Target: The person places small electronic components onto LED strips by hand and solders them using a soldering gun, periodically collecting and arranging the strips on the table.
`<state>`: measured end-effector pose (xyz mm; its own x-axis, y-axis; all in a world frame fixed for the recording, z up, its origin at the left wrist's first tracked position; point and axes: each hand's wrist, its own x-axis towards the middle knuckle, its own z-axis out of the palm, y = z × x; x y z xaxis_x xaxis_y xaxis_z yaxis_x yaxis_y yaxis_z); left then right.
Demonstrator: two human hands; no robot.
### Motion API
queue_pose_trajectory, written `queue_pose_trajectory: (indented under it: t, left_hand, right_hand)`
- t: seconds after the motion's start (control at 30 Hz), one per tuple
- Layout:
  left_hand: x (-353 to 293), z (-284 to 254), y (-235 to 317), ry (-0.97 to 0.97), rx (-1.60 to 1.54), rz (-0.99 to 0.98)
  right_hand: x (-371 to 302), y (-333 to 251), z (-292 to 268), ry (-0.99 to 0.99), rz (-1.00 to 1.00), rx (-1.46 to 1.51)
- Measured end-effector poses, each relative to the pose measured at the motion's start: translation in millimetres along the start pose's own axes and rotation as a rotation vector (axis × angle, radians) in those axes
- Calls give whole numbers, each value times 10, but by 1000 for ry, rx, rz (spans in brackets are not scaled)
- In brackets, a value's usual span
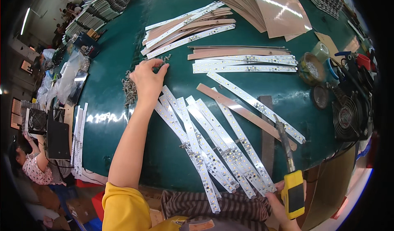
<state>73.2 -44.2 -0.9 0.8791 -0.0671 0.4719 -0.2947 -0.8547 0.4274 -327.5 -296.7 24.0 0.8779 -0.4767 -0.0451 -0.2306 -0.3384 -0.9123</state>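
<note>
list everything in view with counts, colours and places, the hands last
white strips: many, white, groups across table
tan strips: several, tan, among white strips
sheets: several, tan, table's far side
small parts: uncounted heap, grey-brown, at left hand
soldering iron: 1, yellow-black handle, lower right
bar: 1, dark grey, beneath a tan strip
bowl: 1, brownish, right
fans: at least 2, black, right and far left
table: 1, green, centre
co-worker: 1, patterned top, far left
background clutter: uncounted, mixed, edges
left hand: 1, bare, over small parts
right hand: 1, bare, partly hidden, holding soldering iron
</note>
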Motion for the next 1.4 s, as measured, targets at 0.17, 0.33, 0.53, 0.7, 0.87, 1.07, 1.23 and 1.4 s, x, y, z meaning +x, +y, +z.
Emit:
queue_pose_trajectory:
  t: [0.17,0.33,0.53,0.7,0.87,1.07,1.23,1.4]
  left_hand:
    - [22,117,-35,-17,-90,-8]
    - [32,-29,116,-19,-146,32]
    - [-339,-390,872,-135,-340,6]
    - [-814,-436,1240,-422,-609,174]
    - [-1047,-459,1421,-627,-636,132]
    - [-1032,-426,1456,-716,-601,86]
    - [-994,-487,1530,-834,-571,-19]
    - [-1087,-432,1512,-776,-562,-6]
  right_hand:
    - [-26,-29,-4,-8,16,-49]
    - [76,-122,-68,-30,-37,-64]
    - [427,-226,-170,284,-187,-408]
    - [874,-270,-101,257,-477,-620]
    - [950,-202,-38,230,-508,-731]
    - [960,-134,-18,184,-515,-757]
    - [1003,-166,11,220,-549,-756]
    - [1045,-102,7,232,-579,-747]
